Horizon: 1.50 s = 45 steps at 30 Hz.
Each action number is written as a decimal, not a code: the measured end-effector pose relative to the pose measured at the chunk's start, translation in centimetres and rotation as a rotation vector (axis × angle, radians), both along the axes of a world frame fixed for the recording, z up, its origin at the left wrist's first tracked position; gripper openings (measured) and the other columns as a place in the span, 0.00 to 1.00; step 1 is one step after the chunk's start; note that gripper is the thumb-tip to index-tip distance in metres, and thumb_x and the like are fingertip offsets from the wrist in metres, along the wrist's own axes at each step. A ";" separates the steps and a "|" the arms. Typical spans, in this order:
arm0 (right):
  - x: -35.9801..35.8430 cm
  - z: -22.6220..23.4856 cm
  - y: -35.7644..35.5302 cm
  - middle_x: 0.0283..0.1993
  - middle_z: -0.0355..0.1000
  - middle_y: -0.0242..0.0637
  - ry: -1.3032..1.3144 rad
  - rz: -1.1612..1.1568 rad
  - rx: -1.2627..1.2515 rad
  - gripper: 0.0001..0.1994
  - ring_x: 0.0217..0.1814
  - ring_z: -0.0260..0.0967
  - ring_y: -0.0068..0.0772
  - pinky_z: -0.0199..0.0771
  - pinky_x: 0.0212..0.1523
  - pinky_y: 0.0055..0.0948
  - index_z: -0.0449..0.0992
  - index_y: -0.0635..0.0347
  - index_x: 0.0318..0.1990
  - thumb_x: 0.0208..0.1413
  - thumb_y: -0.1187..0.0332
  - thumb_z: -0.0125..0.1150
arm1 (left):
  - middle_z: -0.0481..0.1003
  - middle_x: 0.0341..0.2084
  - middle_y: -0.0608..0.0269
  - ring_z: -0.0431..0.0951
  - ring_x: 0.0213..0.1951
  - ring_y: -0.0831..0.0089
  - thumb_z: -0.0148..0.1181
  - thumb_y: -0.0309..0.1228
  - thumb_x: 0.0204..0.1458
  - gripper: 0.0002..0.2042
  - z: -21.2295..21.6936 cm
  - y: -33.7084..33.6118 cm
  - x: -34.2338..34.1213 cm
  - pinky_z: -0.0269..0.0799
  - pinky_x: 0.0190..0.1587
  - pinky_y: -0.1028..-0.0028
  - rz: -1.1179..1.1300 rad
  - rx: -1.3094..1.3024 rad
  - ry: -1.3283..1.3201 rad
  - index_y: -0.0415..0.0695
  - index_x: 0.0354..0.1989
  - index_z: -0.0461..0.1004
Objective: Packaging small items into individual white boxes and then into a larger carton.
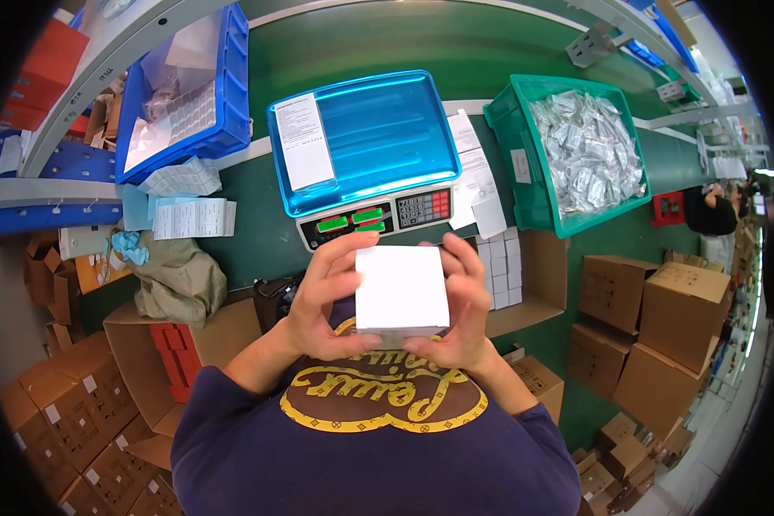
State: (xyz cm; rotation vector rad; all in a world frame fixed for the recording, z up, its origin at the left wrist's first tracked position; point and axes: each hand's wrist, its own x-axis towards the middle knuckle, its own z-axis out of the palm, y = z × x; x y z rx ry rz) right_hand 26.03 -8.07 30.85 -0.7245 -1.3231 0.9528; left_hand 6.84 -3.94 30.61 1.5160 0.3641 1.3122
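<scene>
A small white carton [402, 288] is held up in front of my chest, its plain top face toward me. My left hand [331, 297] grips its left side, thumb at the near lower edge. On the other side my right hand [460, 305] holds it the same way, fingers curled along the right face. Just beyond the carton stands a weighing scale [378, 138] with a blue tray, green-lit displays and a keypad. A printed sheet [304, 142] lies on the left part of the tray.
Right of the scale, a green bin [522, 193] holds many clear plastic packets [585, 150]. Below it, an open cardboard box [542, 288] contains rows of white cartons [500, 267]. At left are a blue bin [236, 95], label stacks [193, 218] and a cloth sack [181, 279]. Another person [712, 211] is at far right.
</scene>
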 end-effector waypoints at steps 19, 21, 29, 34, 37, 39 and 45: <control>1.3 0.0 0.5 0.67 0.45 0.59 -0.251 0.182 -0.008 0.25 0.65 0.59 0.62 0.68 0.61 0.49 0.65 0.50 0.54 0.49 0.71 0.70 | 0.53 0.62 0.41 0.70 0.56 0.49 0.69 0.26 0.45 0.19 -0.7 -0.7 0.2 0.71 0.53 0.61 0.058 -0.055 0.129 0.49 0.46 0.70; 1.2 0.1 0.5 0.67 0.45 0.59 -0.266 0.178 -0.022 0.25 0.65 0.59 0.61 0.68 0.61 0.48 0.65 0.51 0.54 0.49 0.72 0.69 | 0.53 0.62 0.42 0.70 0.55 0.50 0.69 0.26 0.45 0.19 -0.7 -0.7 0.3 0.71 0.53 0.61 0.066 -0.064 0.136 0.49 0.46 0.70; 1.0 -0.3 1.1 0.67 0.47 0.59 -0.296 0.162 -0.124 0.26 0.65 0.60 0.60 0.68 0.61 0.48 0.65 0.52 0.55 0.49 0.71 0.70 | 0.55 0.60 0.46 0.70 0.53 0.57 0.65 0.22 0.45 0.17 -0.4 -1.1 1.0 0.70 0.52 0.63 0.120 -0.264 0.118 0.49 0.42 0.68; 0.9 -0.7 1.2 0.66 0.49 0.58 -0.272 0.147 -0.143 0.27 0.64 0.61 0.59 0.67 0.61 0.47 0.65 0.53 0.55 0.48 0.71 0.71 | 0.56 0.59 0.47 0.69 0.54 0.58 0.62 0.19 0.43 0.17 -0.4 -0.9 1.1 0.70 0.52 0.64 0.139 -0.347 0.108 0.49 0.41 0.68; 0.8 -0.2 1.4 0.66 0.49 0.58 -0.239 0.145 -0.093 0.28 0.64 0.61 0.59 0.67 0.61 0.47 0.66 0.52 0.54 0.45 0.72 0.73 | 0.56 0.58 0.48 0.68 0.54 0.58 0.62 0.19 0.42 0.18 0.0 -0.6 1.0 0.69 0.53 0.64 0.106 -0.308 0.095 0.49 0.41 0.68; 0.9 -0.1 1.4 0.66 0.49 0.58 -0.223 0.139 -0.069 0.29 0.64 0.61 0.58 0.67 0.61 0.47 0.66 0.52 0.54 0.44 0.73 0.73 | 0.56 0.58 0.49 0.68 0.55 0.55 0.63 0.20 0.40 0.18 0.2 -0.2 0.7 0.69 0.53 0.62 0.071 -0.224 0.073 0.50 0.40 0.69; 0.8 -0.6 1.0 0.64 0.50 0.55 -0.267 0.138 0.098 0.28 0.64 0.61 0.59 0.70 0.60 0.47 0.69 0.46 0.50 0.40 0.76 0.74 | 0.57 0.57 0.49 0.65 0.58 0.50 0.65 0.22 0.35 0.17 -0.2 0.2 0.3 0.70 0.53 0.58 -0.039 -0.129 0.000 0.51 0.36 0.71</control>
